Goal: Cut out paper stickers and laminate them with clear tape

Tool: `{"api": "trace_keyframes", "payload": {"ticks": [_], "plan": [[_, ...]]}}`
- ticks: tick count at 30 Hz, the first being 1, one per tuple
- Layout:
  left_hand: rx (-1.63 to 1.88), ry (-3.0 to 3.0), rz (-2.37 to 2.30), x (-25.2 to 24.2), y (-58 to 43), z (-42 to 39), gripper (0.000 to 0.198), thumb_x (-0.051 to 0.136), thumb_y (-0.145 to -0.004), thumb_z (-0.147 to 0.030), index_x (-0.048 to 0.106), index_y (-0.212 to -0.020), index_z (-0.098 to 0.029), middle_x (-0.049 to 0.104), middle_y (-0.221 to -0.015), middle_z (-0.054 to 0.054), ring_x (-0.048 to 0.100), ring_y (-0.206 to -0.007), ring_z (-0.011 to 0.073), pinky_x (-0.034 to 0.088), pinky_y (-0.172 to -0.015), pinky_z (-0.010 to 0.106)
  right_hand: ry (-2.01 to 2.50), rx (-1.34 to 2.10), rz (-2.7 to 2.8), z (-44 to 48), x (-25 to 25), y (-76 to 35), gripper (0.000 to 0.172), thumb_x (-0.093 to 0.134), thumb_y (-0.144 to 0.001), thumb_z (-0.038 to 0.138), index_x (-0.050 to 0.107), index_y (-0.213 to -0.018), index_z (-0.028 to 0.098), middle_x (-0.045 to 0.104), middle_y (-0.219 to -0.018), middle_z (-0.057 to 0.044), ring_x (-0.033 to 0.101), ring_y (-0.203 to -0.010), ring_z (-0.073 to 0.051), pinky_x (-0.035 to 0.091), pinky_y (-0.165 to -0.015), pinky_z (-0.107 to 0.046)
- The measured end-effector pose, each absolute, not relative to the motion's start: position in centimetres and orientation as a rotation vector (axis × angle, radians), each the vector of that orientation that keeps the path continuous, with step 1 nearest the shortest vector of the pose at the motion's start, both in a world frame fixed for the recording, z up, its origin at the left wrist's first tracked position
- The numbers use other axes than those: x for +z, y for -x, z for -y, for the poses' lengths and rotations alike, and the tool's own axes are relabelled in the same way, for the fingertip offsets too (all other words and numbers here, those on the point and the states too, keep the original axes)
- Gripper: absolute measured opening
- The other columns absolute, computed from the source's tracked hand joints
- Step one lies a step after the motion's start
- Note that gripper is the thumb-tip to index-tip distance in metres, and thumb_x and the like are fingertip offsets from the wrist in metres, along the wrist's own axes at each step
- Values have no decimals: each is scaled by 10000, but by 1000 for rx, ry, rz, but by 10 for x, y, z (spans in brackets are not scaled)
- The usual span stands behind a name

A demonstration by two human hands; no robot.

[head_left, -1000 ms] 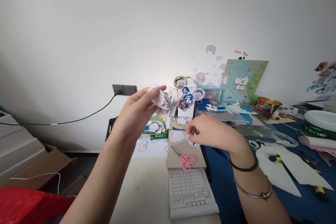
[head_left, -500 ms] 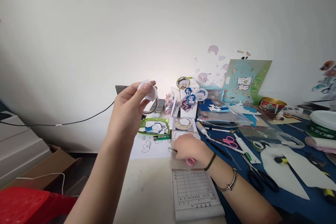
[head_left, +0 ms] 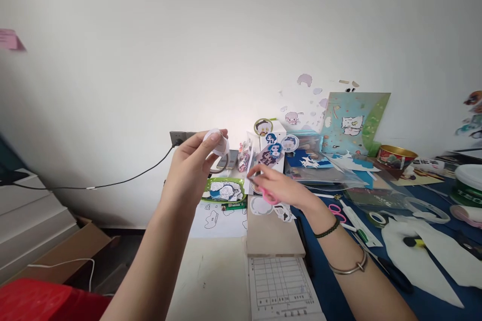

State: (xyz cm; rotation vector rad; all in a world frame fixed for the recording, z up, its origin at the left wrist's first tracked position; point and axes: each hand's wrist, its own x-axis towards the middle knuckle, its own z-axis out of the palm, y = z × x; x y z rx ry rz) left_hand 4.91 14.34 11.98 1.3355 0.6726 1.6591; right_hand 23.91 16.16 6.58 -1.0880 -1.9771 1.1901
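Right now your left hand [head_left: 190,165] is raised over the back of the surface [head_left: 211,276], pinching a white paper piece [head_left: 215,141] between thumb and fingers. A curved strip [head_left: 224,163] hangs just below that paper, close to your fingers.

Your right hand [head_left: 284,189] is closed on a pair of scissors [head_left: 269,197]; the pink loops show beneath your palm, and a dark tip points left, well apart from the paper. You cannot tell from this view whether the blades are spread. The scissors are above the far end of a beige board [head_left: 274,235], where a round cutout [head_left: 261,205] and a black-and-white cutout [head_left: 283,212] lie side by side.

Nearer you, a printed form [head_left: 284,283] lies next to the board. Between your two hands, farther down, is a green tray [head_left: 206,194] with paper scraps [head_left: 226,190] in it, and a sheet of outline drawings [head_left: 216,221] lies in front of it. To the right, on blue, you have a second pink-handled pair [head_left: 337,212], a white tube [head_left: 359,223] and a roll of tape [head_left: 377,218].
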Motion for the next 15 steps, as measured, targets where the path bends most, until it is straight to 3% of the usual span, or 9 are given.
{"api": "trace_keyframes", "payload": {"ticks": [4,9,12,15], "plan": [[1483,-1300,-641,118,-54,-147,211,676,-768,-358,671,-649,-184,664,-1011,68,579,-858,171,464,-654,261,664,1453,1394,-155,80,-245,297,426,-698,210,435,-995,200,295,-619,76,150,-433,-68,147,-415,-211],[1373,-1304,-646,115,-64,-144,193,687,-761,-347,690,-657,-184,670,-923,55,555,-723,130,445,-627,250,394,1577,1338,-140,94,-252,492,414,-533,178,464,-1023,177,269,-671,61,137,-435,-58,122,-420,-231],[1303,-1320,-651,114,-70,-139,175,691,-760,-357,713,-752,-184,680,-902,60,573,-740,145,452,-653,258,400,1535,1460,-131,96,-252,494,446,-570,133,456,-1059,204,304,-725,53,170,-443,-47,154,-427,-232],[1283,-1380,-669,113,-72,-135,189,700,-750,-377,722,-805,-198,701,-915,54,601,-863,187,452,-732,281,556,1320,1577,-125,95,-247,362,544,-712,142,458,-1052,230,349,-749,51,269,-484,-50,229,-444,-213]]}}
